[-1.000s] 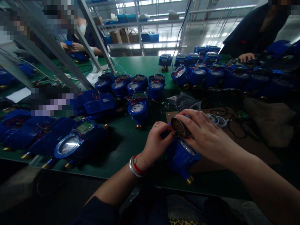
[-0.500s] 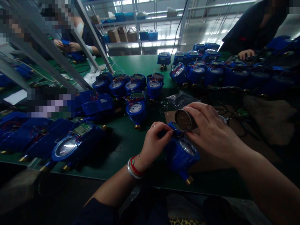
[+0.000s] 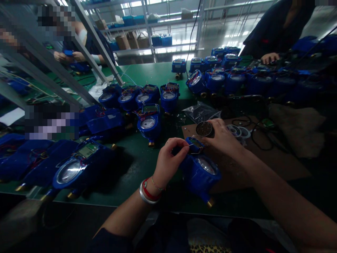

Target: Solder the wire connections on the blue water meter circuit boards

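A blue water meter (image 3: pixel 201 175) with a round clear dial and a brass end lies in front of me, tilted on the bench. My left hand (image 3: pixel 171 158) is closed in a pinch on a thin wire (image 3: pixel 194 152) at the meter's upper housing. In my right hand (image 3: pixel 223 137) is a small round tin (image 3: pixel 204 130) with brown, crusty contents, gripped by its side. The tin is just beyond the meter, above or on the cardboard sheet (image 3: pixel 231 175); whether it touches the sheet I cannot tell.
More blue water meters stand left (image 3: pixel 70 170), in the middle (image 3: pixel 149 123) and along the back right (image 3: pixel 216 80). A clear plastic bag (image 3: pixel 201 111), wire spools (image 3: pixel 240 131) and a brown cloth (image 3: pixel 296 130) lie nearby. Two co-workers sit across the green bench (image 3: pixel 150 72).
My right hand has moved the tin away from the meter's housing, back over the cardboard, and its mouth faces more upward. Spools behind that hand now show. My left hand keeps its pinch.
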Demonstrator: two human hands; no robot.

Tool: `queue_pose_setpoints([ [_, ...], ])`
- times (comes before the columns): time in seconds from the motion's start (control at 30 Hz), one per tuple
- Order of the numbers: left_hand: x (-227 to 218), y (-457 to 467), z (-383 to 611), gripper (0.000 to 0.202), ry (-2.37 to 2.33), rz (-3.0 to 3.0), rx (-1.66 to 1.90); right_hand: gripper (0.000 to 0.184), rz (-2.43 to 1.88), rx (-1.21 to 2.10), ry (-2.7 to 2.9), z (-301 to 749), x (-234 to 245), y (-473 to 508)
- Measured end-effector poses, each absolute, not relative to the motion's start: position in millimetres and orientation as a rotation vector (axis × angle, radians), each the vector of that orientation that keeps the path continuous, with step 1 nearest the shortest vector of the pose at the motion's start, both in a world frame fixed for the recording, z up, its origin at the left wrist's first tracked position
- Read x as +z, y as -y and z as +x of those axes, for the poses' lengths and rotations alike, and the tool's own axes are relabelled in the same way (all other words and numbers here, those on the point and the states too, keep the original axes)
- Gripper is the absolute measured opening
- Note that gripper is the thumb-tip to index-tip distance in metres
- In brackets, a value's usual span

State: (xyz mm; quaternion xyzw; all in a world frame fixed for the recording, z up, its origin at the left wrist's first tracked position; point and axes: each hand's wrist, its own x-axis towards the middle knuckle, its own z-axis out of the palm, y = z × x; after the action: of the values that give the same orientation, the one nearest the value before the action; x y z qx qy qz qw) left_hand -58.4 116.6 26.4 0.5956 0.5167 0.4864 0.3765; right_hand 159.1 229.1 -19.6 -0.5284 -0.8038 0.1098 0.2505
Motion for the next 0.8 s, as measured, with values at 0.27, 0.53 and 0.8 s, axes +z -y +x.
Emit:
queue_pose_setpoints([
  [0.27, 28.5, -118.3, -58.3, 0.004, -1.349, 1.547, 1.222, 0.067, -1.304, 0.505, 2.203, 154.3, -26.8, -248.3],
  [0.53, 30.9, -117.3, -58.7, 0.005, -1.371, 1.555, 1.178, 0.033, -1.278, 1.023, 1.046, 184.3, -2.1, -275.7],
  [0.8, 31.2, -117.4, -59.3, 0.007, -1.360, 1.553, 1.164, 0.020, -0.985, 1.185, 0.559, 182.3, 6.8, -332.5],
])
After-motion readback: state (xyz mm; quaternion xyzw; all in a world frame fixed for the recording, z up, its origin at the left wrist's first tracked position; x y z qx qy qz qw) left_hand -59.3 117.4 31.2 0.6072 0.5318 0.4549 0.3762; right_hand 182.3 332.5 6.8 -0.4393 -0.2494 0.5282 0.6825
